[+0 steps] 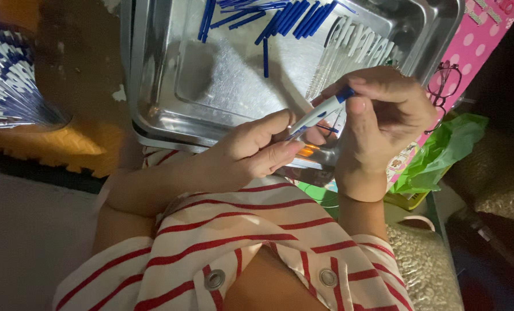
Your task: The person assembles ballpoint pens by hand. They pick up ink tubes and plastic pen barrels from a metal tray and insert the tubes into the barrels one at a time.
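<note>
Your left hand (251,152) pinches white pen (317,115) low. Right hand (383,112) grips blue tip. Pen light, stiff, slippery plastic. Hold by middle. Metal tray (170,115) behind.

Home piecework spot — pen parts (291,17) in steel tray (164,115)

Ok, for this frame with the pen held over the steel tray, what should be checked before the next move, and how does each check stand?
1. Pen held by both hands: ok, left hand grips the lower end, right hand the top.
2. Blue cap end under the right thumb: ok.
3. Pen fully closed: cannot tell, fingers cover the joints.
4. Blue parts within reach in the steel tray: ok.
5. Clear barrels in the tray: ok, lined up at its right side.
6. Finished pens stacked at left: ok, fanned in a pile.
</note>
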